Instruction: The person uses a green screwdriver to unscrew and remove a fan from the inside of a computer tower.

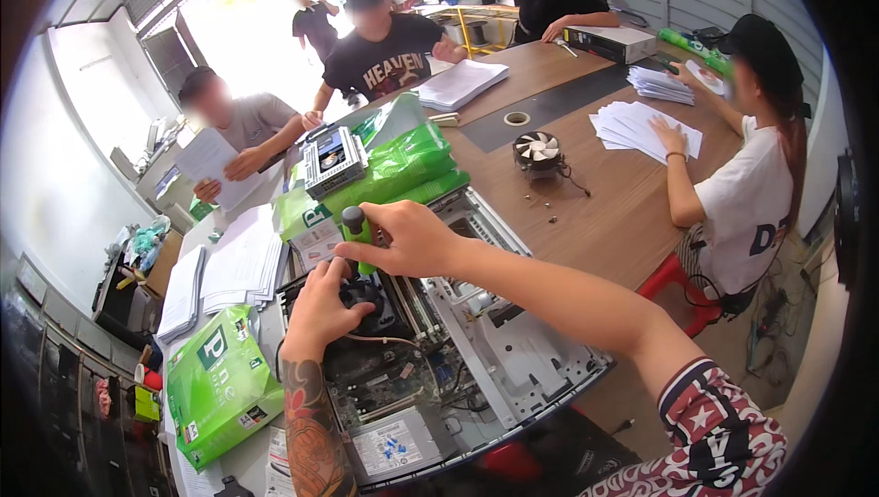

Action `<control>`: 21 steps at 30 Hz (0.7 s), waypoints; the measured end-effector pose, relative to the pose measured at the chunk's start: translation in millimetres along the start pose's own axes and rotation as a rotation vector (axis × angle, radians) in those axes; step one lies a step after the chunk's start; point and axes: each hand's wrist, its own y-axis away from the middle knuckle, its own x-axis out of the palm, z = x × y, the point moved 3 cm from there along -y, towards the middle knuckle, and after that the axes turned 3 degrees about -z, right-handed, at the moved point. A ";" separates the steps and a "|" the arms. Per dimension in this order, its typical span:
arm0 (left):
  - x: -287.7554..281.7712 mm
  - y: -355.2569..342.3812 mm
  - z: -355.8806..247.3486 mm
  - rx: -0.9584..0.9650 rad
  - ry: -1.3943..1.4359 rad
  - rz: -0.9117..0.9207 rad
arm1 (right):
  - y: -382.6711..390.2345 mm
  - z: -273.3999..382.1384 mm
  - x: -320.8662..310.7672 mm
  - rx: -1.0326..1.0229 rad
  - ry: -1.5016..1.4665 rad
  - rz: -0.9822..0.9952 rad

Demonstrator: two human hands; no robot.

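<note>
My right hand (407, 239) is closed round a screwdriver (363, 239) with a green handle and a dark end. The screwdriver stands nearly upright over an opened desktop computer case (499, 360), its tip hidden. My left hand (320, 306) rests just below it, thumb and fingers spread beside a black round part (360, 295) that looks like a cooler or fan. Below them lie a green circuit board (389, 392) and cables. At the near end of the case, several small blue-topped screws (394, 448) sit on a silver power supply (375, 460).
Green paper packs (215, 378) and paper stacks (240, 263) stand left. Beyond the case, a metal drive bay (331, 163) rests on another green pack. A cooler with a white fan (537, 151), loose screws and a tape roll (517, 119) lie right. Several people surround the table, some handling papers.
</note>
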 end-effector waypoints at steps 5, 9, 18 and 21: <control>-2.2 2.5 4.6 -0.028 -0.011 0.016 | -1.9 1.7 3.8 0.042 -0.003 0.028; 0.5 2.5 5.5 -0.023 -0.036 0.024 | -1.7 -8.6 6.0 0.151 -0.031 0.046; -0.2 4.1 0.7 0.010 -0.046 0.010 | -1.2 -23.1 6.1 0.229 -0.163 0.015; 0.0 2.6 1.5 0.011 -0.038 0.012 | -2.0 -23.8 7.2 0.228 -0.138 0.001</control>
